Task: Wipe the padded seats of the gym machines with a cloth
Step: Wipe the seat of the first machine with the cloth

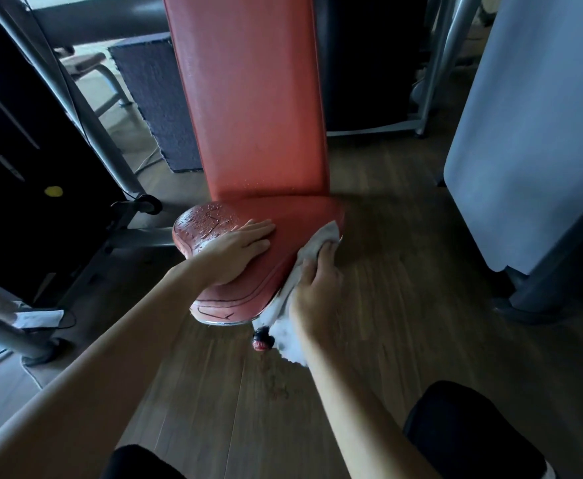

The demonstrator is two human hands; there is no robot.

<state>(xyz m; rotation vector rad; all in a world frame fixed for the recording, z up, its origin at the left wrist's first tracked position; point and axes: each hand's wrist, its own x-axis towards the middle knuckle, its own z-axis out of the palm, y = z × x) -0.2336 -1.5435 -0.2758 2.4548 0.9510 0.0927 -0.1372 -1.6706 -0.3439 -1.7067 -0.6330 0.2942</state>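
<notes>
A red padded seat [290,219] sits low in the middle of the view, below a tall red backrest [252,98]. Water drops bead on the seat's left part. My left hand [238,247] lies flat on the seat, fingers straight, palm down. My right hand [317,278] presses a white cloth [321,236] against the seat's right edge, fingers curled over it. The rest of the cloth hangs down past the seat's front, under my wrist.
A red and black knob [262,338] sticks out under the seat's front. Grey machine tubes [86,108] and a dark weight stack [14,133] stand to the left. A pale grey panel [532,133] rises at right. A dark mat [159,98] lies behind on the wooden floor [404,236].
</notes>
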